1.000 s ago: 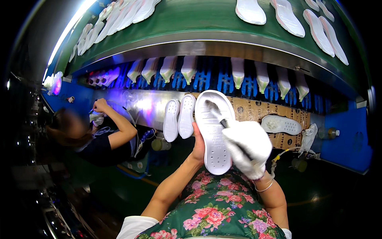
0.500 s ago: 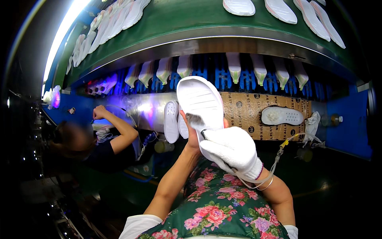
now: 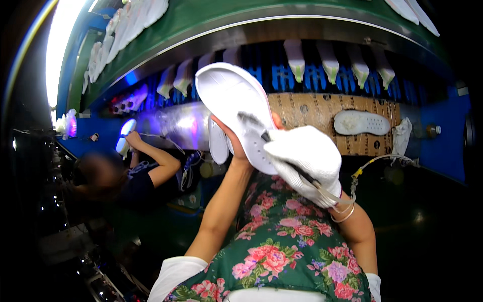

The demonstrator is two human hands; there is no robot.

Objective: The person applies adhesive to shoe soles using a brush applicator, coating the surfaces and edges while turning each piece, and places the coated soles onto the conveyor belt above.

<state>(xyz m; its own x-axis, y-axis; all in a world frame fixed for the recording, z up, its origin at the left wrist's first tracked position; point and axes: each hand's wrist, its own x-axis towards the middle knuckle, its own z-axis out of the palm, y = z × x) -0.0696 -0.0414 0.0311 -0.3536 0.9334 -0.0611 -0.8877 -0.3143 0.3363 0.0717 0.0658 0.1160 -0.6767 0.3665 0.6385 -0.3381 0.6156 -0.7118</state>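
My bare left hand grips a white shoe sole from beneath, its fingertips showing at the right edge. The sole is tilted, its broad end up and to the left, with a row of small holes in its lower part. In its white knitted glove, my right hand is closed around a thin brush with a clear tube running from its back end. The dark bristles rest on the sole's inner face around its middle. Behind my left hand, another white sole lies on the metal bench.
Brown printed cardboard covers the bench, carrying a perforated white sole. A white cloth and a jar sit at right. Pale shoe parts hang in a blue rack. At left, a co-worker's arm holds a lit sole.
The brush has come away from the sole's edge and now lies across its middle. The held sole has shifted left and up. At left, a sole now shows in the co-worker's hand.
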